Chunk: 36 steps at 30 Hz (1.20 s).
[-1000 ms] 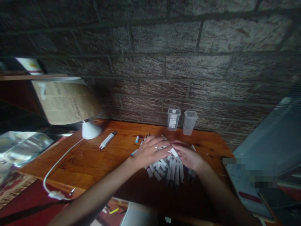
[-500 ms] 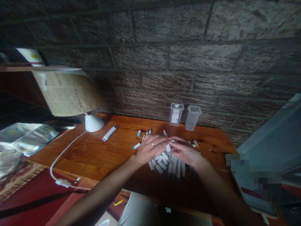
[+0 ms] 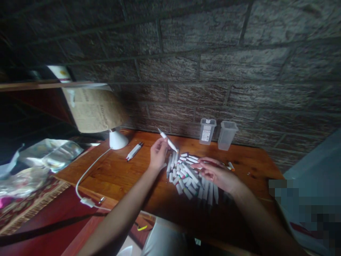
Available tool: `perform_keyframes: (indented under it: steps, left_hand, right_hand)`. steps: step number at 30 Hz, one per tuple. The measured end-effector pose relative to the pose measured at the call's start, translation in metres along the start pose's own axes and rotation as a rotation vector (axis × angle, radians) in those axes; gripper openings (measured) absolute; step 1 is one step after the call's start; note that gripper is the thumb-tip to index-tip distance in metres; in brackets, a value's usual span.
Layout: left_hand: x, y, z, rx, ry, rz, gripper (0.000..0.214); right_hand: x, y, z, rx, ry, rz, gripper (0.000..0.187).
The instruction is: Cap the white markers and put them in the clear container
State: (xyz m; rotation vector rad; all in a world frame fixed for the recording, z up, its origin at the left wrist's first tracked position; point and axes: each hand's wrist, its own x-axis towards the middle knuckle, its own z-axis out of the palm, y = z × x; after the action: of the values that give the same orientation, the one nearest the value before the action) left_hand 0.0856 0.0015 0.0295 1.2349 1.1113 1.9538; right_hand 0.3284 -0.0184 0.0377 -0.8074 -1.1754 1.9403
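Between the thumb and fingers of my left hand (image 3: 158, 153) is a white marker (image 3: 172, 145), tilted, with a narrow pale tip pointing up and left and an orange mark at its lower end. My right hand (image 3: 217, 175) hovers over the right side of a pile of loose caps and markers, fingers stretched out and apart. Short white marker caps (image 3: 188, 192), some with coloured ends, lie heaped between the hands. Several capless white markers (image 3: 205, 190) lie side by side below my right hand, their lower ends in shadow.
Two clear plastic containers (image 3: 207, 132) stand near the brick wall. A lamp (image 3: 118, 139) with a newsprint shade and a pair of markers (image 3: 134, 152) are on the left of the wooden table (image 3: 106, 170). A cap with an orange end (image 3: 231, 166) lies at right.
My hands have drawn apart from being together over the pile. The left now holds a marker up, and more of the caps show. The view has shifted slightly left.
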Motion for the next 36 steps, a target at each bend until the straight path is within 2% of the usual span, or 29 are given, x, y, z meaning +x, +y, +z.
perform_keyframes:
  steps: [2, 3, 5, 7, 10, 13, 17, 22, 25, 30, 36]
  left_hand:
    - [0.012, -0.002, -0.011, -0.105, -0.066, -0.117, 0.041]
    - [0.018, -0.002, -0.018, -0.080, -0.085, -0.144, 0.043]
    - [0.030, -0.001, -0.038, 0.169, -0.087, -0.135, 0.045]
    - [0.040, 0.003, -0.062, 0.661, -0.049, -0.061, 0.045]
    - [0.051, 0.011, -0.096, 0.880, -0.018, -0.086, 0.034]
    - [0.051, 0.014, -0.116, 1.037, -0.064, -0.143, 0.018]
    - [0.045, 0.010, -0.120, 1.215, -0.090, -0.208, 0.017]
    - [0.039, 0.009, -0.122, 1.581, -0.120, -0.259, 0.035]
    - [0.036, 0.012, -0.124, 1.648, -0.094, -0.248, 0.038]
    - [0.034, 0.012, -0.126, 1.711, 0.004, -0.325, 0.038]
    - [0.035, 0.007, -0.129, 1.725, 0.114, -0.311, 0.039]
  right_hand:
    - [-0.001, -0.002, 0.000, 0.002, 0.015, 0.003, 0.031]
    - [-0.002, -0.002, -0.001, 0.003, 0.025, 0.006, 0.031]
    - [-0.003, -0.003, -0.001, 0.010, 0.043, 0.015, 0.031]
    - [-0.003, -0.004, -0.003, 0.020, 0.061, 0.022, 0.032]
    - [-0.002, -0.004, -0.005, 0.025, 0.076, 0.027, 0.031]
    - [-0.001, -0.003, -0.005, 0.023, 0.076, 0.028, 0.030]
    - [-0.001, 0.000, -0.004, 0.020, 0.061, 0.046, 0.033]
    - [-0.001, -0.001, -0.003, -0.001, 0.101, 0.069, 0.037]
    - [-0.001, -0.002, -0.005, 0.002, 0.100, 0.065, 0.037]
    - [-0.002, -0.003, -0.010, 0.017, 0.120, 0.055, 0.035]
    - [-0.001, -0.002, -0.012, 0.015, 0.128, 0.055, 0.038]
